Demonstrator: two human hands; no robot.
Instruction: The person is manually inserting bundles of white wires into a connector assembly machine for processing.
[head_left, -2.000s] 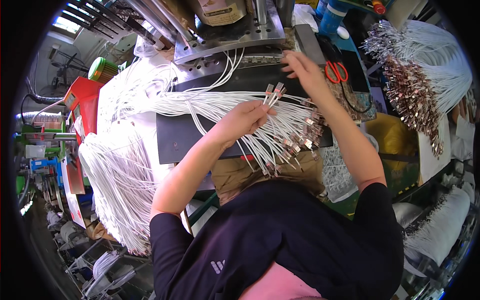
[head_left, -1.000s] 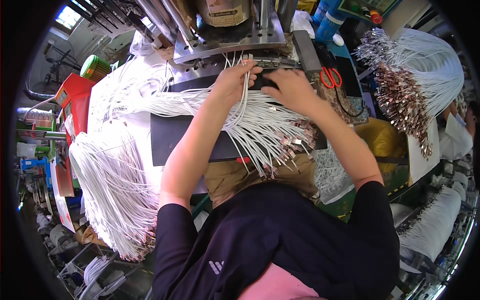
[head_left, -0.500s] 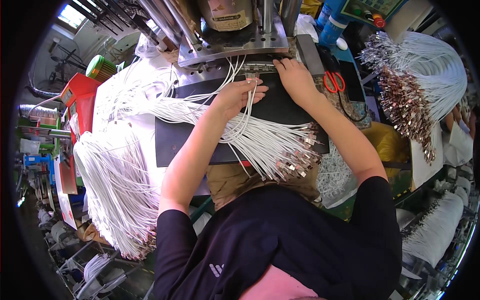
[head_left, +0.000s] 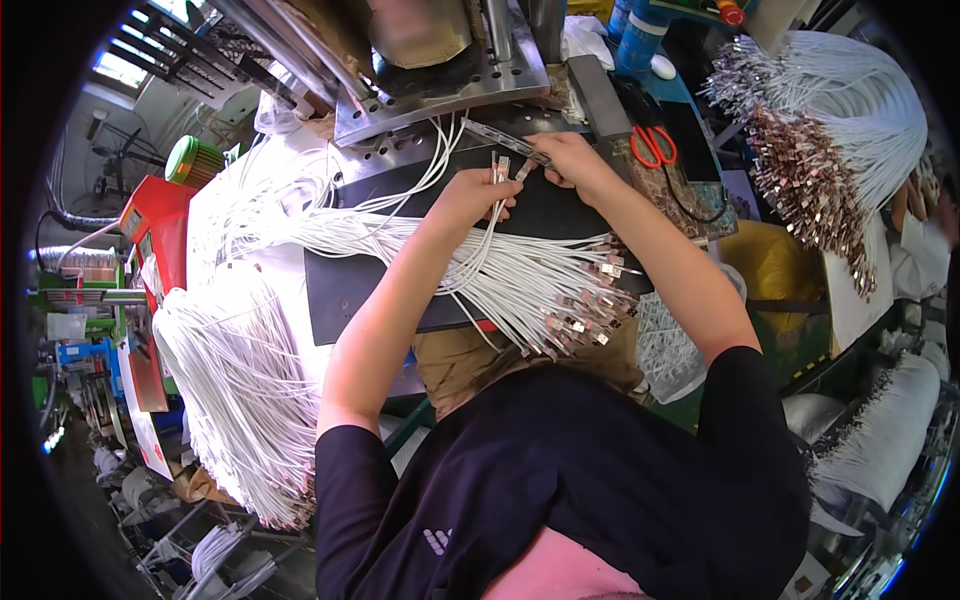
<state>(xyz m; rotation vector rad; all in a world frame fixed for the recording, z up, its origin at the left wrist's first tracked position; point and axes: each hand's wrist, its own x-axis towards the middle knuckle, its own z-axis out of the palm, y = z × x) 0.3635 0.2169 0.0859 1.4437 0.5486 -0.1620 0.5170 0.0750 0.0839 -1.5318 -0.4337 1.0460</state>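
My left hand point(head_left: 468, 196) pinches a few white cables with metal connector ends point(head_left: 498, 168), held upright above a black mat point(head_left: 400, 280). My right hand point(head_left: 568, 160) grips a thin metal strip point(head_left: 505, 139) lying at the foot of a steel press machine point(head_left: 440, 70), right beside those connectors. A fanned bundle of white cables point(head_left: 530, 285) with metal plugs lies across the mat under my left forearm.
A large heap of white cables point(head_left: 240, 380) hangs off the left side of the bench. Red-handled scissors point(head_left: 652, 146) lie right of my right hand. Another big bundle with metal plugs point(head_left: 830, 130) sits at the far right. A yellow bag point(head_left: 775, 262) is below it.
My left hand left the cable bundle and rose to the machine with a few connector ends. My right hand stayed by the press and closed on the metal strip.
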